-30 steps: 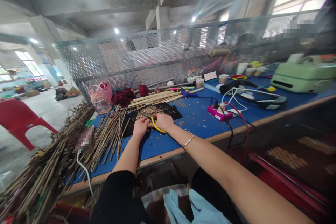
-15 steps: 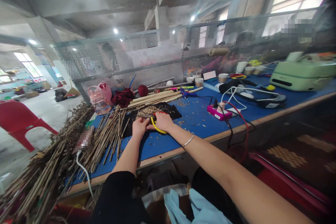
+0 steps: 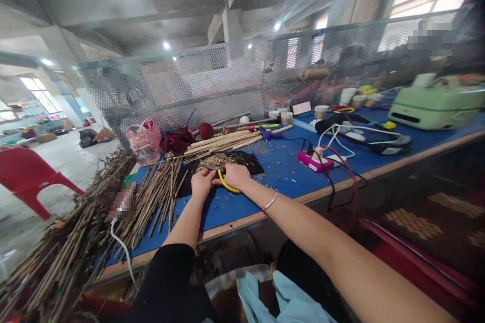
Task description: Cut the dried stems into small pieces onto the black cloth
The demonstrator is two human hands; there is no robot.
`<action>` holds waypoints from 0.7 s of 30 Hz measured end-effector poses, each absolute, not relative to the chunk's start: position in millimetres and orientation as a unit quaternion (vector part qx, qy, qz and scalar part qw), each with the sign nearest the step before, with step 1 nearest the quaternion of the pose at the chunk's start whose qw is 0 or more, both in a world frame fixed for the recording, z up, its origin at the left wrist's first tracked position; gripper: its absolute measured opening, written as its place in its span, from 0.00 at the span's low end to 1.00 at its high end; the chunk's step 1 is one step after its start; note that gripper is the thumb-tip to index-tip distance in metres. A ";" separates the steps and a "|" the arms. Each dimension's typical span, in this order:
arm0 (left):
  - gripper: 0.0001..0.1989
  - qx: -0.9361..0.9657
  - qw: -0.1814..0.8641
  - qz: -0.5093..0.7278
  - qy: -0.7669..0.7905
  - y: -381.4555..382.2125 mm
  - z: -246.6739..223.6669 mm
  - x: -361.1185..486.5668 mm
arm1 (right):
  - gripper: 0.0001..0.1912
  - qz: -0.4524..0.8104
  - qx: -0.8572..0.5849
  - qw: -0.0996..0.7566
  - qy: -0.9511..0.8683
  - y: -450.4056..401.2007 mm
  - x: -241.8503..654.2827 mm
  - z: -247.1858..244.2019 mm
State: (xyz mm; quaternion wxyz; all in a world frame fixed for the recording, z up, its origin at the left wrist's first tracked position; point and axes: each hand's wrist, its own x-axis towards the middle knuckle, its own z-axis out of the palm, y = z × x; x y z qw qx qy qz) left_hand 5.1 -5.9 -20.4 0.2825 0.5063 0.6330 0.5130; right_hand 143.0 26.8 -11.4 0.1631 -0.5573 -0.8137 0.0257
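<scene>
My right hand (image 3: 235, 177) is closed around a pair of pruning shears with a curved yellow handle (image 3: 228, 186). Their dark blades point left, toward my other hand. Close beside them, my left hand (image 3: 202, 181) has its fingers pinched together; whatever is between them is too small or hidden. Both hands are over the near edge of a black cloth (image 3: 252, 161), where a heap of short cut stem pieces (image 3: 214, 161) lies. Left of the cloth, many thin dry stalks (image 3: 157, 197) are spread on the blue tabletop (image 3: 235, 212).
Longer peeled sticks (image 3: 220, 141) lie behind the cloth. A pink clear bottle (image 3: 146, 144) stands at the back left. To the right are a magenta power strip (image 3: 315, 161) with cables and a green box (image 3: 435, 106). Dry branches (image 3: 68, 257) pile up at the left edge.
The shears have shifted slightly in my right hand; the red part seen earlier shows less now. Both hands stay at nearly the same spot over the cloth.
</scene>
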 end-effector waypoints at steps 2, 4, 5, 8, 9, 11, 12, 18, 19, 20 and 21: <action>0.11 0.507 0.282 0.507 0.637 -4.5 -21.4 4.6 | 0.40 0.030 -0.561 0.160 -0.812 26.1 142.9 -11.0; 0.12 0.508 0.281 0.503 0.640 -3.8 -21.6 4.8 | 0.39 0.034 -0.560 0.158 -0.813 25.6 142.9 -10.7; 0.12 0.508 0.281 0.502 0.641 -3.9 -21.5 5.0 | 0.39 0.036 -0.559 0.158 -0.813 25.5 143.0 -10.6; 0.12 0.508 0.281 0.502 0.641 -5.0 -20.4 6.0 | 0.40 0.037 -0.560 0.161 -0.812 24.8 143.7 -9.6; 0.12 0.508 0.282 0.503 0.640 -5.5 -20.1 6.2 | 0.40 0.037 -0.559 0.163 -0.812 24.6 144.0 -9.2; 0.12 0.506 0.287 0.506 0.637 -6.2 -19.6 6.5 | 0.39 0.038 -0.556 0.166 -0.814 24.0 144.6 -8.2; 0.12 0.504 0.290 0.508 0.635 -6.4 -19.5 6.6 | 0.39 0.039 -0.554 0.165 -0.815 23.8 144.9 -7.7; 0.12 0.483 0.326 0.526 0.619 -5.9 -20.5 6.2 | 0.38 0.029 -0.560 0.157 -0.813 23.0 145.6 -6.4; 0.12 0.476 0.334 0.530 0.617 -5.3 -21.0 5.9 | 0.38 0.025 -0.557 0.159 -0.814 23.0 145.8 -6.4; 0.12 0.468 0.342 0.535 0.615 -4.6 -21.5 5.6 | 0.38 0.022 -0.556 0.163 -0.815 23.0 146.0 -6.4; 0.13 0.458 0.351 0.539 0.613 -3.7 -22.1 5.3 | 0.38 0.020 -0.556 0.166 -0.814 23.2 146.2 -6.5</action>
